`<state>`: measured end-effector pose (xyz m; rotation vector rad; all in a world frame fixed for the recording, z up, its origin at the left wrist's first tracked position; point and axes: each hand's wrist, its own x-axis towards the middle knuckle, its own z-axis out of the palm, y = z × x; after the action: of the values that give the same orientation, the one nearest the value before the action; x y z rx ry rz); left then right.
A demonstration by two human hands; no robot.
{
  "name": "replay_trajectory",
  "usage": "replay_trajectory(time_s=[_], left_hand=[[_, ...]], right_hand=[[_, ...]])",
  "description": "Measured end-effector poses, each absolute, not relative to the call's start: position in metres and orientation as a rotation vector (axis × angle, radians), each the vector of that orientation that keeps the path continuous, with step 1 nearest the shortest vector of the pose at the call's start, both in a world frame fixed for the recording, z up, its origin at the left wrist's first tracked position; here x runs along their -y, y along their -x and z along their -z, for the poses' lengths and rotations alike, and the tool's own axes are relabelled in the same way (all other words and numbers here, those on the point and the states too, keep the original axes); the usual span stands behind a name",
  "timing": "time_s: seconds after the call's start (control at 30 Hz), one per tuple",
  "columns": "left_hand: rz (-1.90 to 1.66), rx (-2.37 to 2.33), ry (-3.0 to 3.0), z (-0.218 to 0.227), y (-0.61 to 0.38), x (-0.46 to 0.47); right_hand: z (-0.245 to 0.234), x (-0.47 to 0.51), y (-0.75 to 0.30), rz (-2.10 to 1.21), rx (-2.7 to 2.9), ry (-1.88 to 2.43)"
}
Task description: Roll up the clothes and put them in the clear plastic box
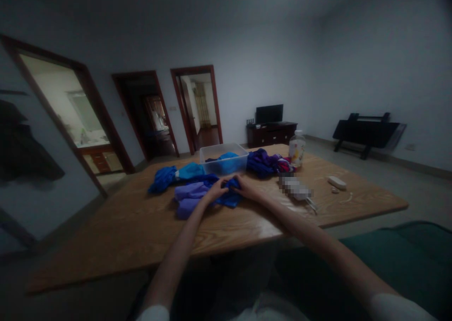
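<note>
Both my hands meet over a dark blue cloth [231,197] on the wooden table [148,227]. My left hand [216,191] pinches the cloth's left side. On the right edge of the same cloth, my right hand [246,187] has its fingers curled. A lavender cloth [189,196] lies just left of the blue one, partly under it. Behind them stands a clear plastic bin [223,158] with blue fabric inside.
A blue garment [165,176] lies left of the bin, a purple pile [263,162] right of it. A bottle [297,148] stands at the far right edge. A blurred object [294,187] and a small white device [337,182] lie to the right. A green seat [388,255] is near right.
</note>
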<state>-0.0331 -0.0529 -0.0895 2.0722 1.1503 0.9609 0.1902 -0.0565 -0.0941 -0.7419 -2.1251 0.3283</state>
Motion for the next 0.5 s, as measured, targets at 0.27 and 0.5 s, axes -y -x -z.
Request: replay_trajectory(time_s=[0.27, 0.5], left_hand=[[-1.061, -1.062, -1.974, 0.095, 0.03, 0.049], [-1.124, -1.061, -2.013, 0.1, 0.033, 0.045]], right_hand=[[0.097, 0.052, -0.184, -0.201, 2.181, 0.701], [0.095, 0.058, -0.184, -0.235, 2.197, 0.627]])
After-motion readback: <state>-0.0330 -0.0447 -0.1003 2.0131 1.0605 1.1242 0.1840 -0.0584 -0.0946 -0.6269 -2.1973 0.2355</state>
